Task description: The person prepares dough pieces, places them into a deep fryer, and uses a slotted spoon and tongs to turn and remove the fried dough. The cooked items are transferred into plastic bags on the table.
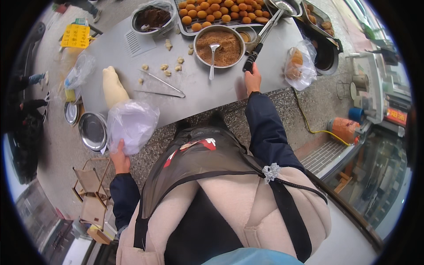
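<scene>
My left hand (pixel 120 161) grips the rim of a thin clear plastic bag (pixel 134 126) in front of the table's near left edge. The bag hangs open and overlaps the near end of a long pale roll of dough (pixel 113 84). At the right, the fingers of my right hand (pixel 253 79) are on the black handle (pixel 252 59) of a long metal kitchen utensil. Its far end lies by a slotted skimmer (pixel 283 6), where the two overlap. A steel bowl (pixel 198 56) of brown crumbly powder with a metal spoon (pixel 213 59) stands beside this handle.
On the metal table (pixel 205 96) lie metal tongs (pixel 162 86), several small dough pieces (pixel 164 67) and a white plastic scraper (pixel 135 46). A rack of round orange-brown balls (pixel 217 14) and a bowl of dark paste (pixel 154 18) stand behind. Bagged fried food (pixel 294 64) sits right, near a dark pan (pixel 326 59).
</scene>
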`<state>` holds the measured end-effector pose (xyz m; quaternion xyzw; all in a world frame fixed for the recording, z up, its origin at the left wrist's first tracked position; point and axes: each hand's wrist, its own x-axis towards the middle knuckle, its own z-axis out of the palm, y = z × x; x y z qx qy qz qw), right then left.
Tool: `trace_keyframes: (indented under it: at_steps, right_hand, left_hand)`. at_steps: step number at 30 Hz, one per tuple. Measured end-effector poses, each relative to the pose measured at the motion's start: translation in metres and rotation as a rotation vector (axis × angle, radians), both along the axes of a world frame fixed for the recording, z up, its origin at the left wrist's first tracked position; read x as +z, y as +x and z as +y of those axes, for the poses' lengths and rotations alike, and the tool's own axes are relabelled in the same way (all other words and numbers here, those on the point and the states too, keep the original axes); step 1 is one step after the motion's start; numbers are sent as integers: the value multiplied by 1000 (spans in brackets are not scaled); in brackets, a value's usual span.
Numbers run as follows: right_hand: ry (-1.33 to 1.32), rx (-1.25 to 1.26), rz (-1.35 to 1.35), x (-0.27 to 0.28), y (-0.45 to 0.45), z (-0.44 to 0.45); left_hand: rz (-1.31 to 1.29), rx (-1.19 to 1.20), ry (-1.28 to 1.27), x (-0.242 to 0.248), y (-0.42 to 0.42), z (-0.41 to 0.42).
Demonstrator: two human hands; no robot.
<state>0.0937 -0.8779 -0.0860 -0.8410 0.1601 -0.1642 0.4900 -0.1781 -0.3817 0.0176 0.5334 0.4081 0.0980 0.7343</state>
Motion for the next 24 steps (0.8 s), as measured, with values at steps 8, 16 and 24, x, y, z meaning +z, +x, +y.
trace_keyframes:
  at_steps: [8, 16, 24]
  right_hand:
    - [-31, 1300, -361, 60, -94, 151]
    - [-496, 1069, -87, 41, -55, 244]
    - [298, 1183, 61, 96, -89, 116]
  left_hand:
    - [28, 158, 42, 49, -53, -75]
    - [-16, 159, 13, 79, -76, -100]
    - [-232, -220, -26, 81, -1, -94]
